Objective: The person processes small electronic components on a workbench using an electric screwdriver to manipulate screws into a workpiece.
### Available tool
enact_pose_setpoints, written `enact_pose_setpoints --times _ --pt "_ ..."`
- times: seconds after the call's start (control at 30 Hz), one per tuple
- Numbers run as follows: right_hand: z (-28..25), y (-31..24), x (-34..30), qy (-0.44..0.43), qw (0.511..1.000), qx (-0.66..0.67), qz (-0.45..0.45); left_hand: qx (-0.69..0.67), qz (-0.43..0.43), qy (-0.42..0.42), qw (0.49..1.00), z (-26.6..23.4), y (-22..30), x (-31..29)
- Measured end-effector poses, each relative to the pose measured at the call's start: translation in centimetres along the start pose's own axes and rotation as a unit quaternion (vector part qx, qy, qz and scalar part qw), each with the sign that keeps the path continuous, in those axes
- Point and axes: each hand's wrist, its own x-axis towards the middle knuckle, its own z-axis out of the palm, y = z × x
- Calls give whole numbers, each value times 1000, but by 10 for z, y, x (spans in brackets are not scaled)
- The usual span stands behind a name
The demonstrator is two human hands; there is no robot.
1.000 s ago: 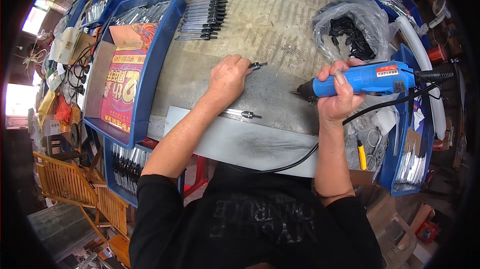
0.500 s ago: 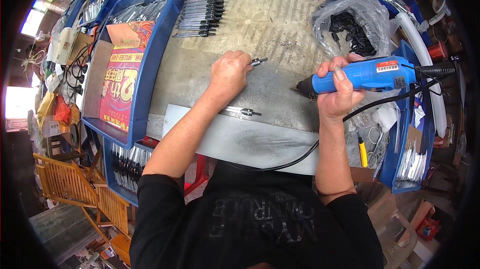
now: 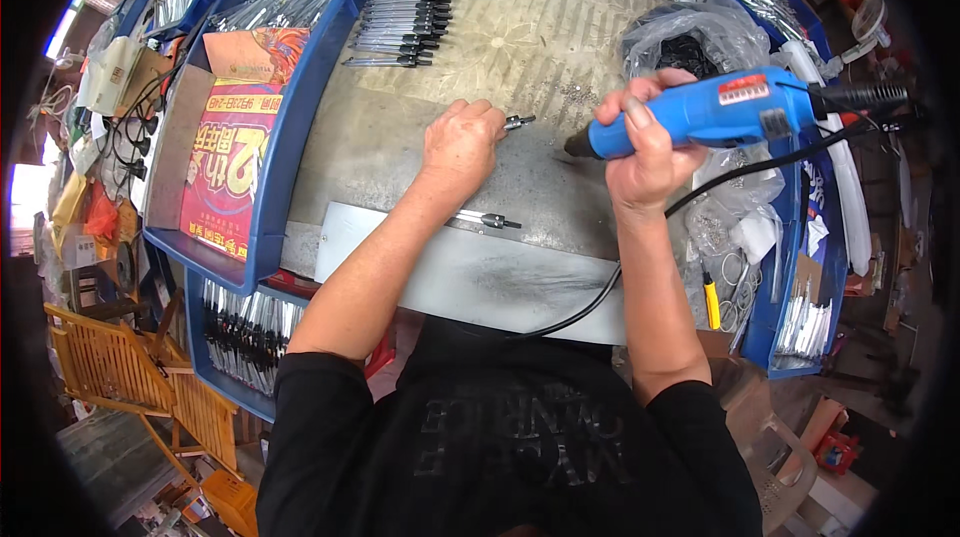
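Over the desk [image 3: 385, 142], left grip [image 3: 462, 145] pinches a rod [image 3: 520, 122], likely light, stiff, best held mid-shaft; right grip [image 3: 652, 149] wraps the heavier-looking tool [image 3: 705, 117].

Your driver [image 3: 710, 109] has a smooth, faintly glossy blue plastic shell; its cable [image 3: 740, 173] is smooth and black; the tabletop [image 3: 470, 87] before you looks worn and scuffed; the panel [image 3: 470, 277] nearest you is smooth, pale and smudged, metal or plastic; your bin [image 3: 290, 127] is blue plastic; the bag [image 3: 745, 22], thin crinkled plastic; your shirt [image 3: 500, 402], matt black cloth with shiny lettering; the chair [image 3: 110, 362], slatted wood.
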Motion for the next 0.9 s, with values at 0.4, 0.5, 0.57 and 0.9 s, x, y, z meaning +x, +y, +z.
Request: enact_pose_setpoints --times 0.4,0.5,0.57,0.9 --pt "28 43 10 -59 997 -53 4 -15 9 16 1000 1 -2 -2" --pt "27 46 12 -62 996 -61 5 -22 8 14 1000 -1 -1 -2" --pt "27 47 13 -64 996 -67 5 -28 8 11 1000 -1 0 -2" --pt "26 48 13 -73 996 -50 13 -26 9 9 1000 0 -2 -2"
